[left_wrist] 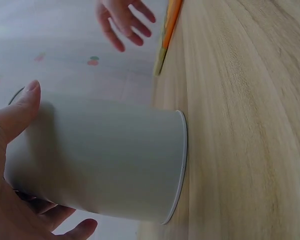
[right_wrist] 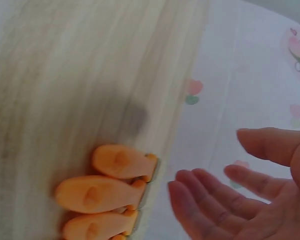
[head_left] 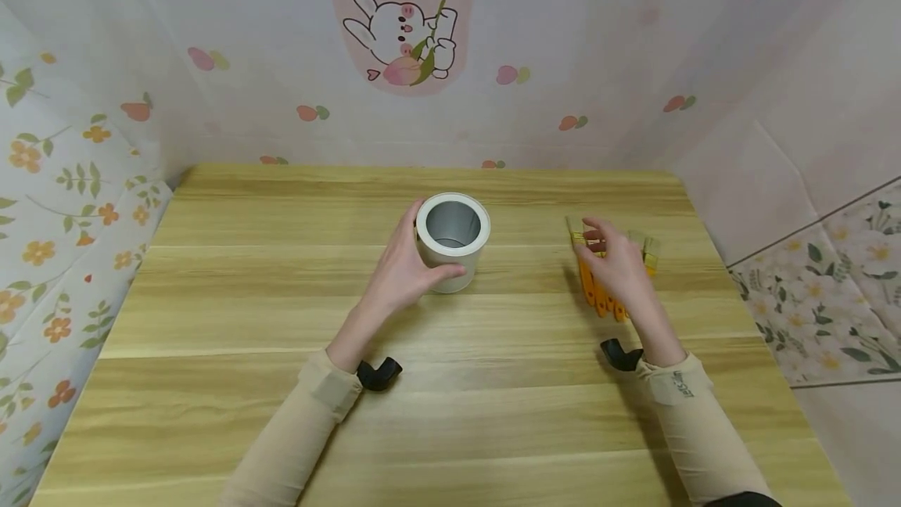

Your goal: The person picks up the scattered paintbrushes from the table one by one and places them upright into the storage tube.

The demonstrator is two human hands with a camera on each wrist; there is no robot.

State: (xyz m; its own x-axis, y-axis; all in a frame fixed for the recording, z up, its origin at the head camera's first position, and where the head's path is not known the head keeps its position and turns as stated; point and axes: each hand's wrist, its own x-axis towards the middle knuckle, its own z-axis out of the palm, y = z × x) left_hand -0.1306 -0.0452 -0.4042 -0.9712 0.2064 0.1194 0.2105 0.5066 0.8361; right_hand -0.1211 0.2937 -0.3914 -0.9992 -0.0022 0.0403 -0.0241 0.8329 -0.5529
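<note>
A white metal can [head_left: 453, 276] with an open top and silvery inside stands upright on the wooden table. My left hand [head_left: 401, 272] grips its left side, thumb across the front and fingers round the back. In the left wrist view the can [left_wrist: 110, 155] shows a plain pale wall and a thin bottom rim. Over at the right, my right hand [head_left: 619, 260] hovers above several paintbrushes [head_left: 587, 282] with orange handles and pale bristles, partly hidden under it. Its fingers [right_wrist: 230, 200] are loosely bent and hold nothing in the right wrist view.
The wooden table [head_left: 281, 413] has a back edge against a printed cloth backdrop [head_left: 246, 45]. Floral cloth [head_left: 56, 217] hangs on the left side. A black curved wrist piece [head_left: 380, 374] sticks out from each sleeve cuff, close over the tabletop.
</note>
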